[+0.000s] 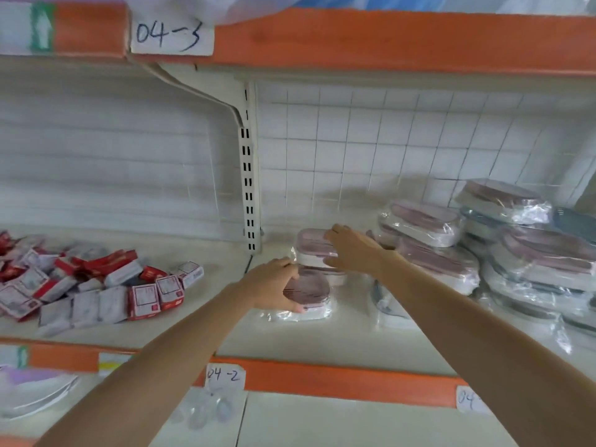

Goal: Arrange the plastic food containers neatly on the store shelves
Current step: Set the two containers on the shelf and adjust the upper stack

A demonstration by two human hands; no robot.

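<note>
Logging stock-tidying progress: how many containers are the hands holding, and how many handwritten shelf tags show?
Pink-lidded containers held: 2, front container in left hand, rear container in right hand.
Handwritten shelf tags: 3, tag 04-3, tag 04-2, cut-off tag.
Total: 5.
Wrapped pile at right: too jumbled to count.

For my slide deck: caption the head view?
Both hands set pink-lidded containers on shelf.
</note>
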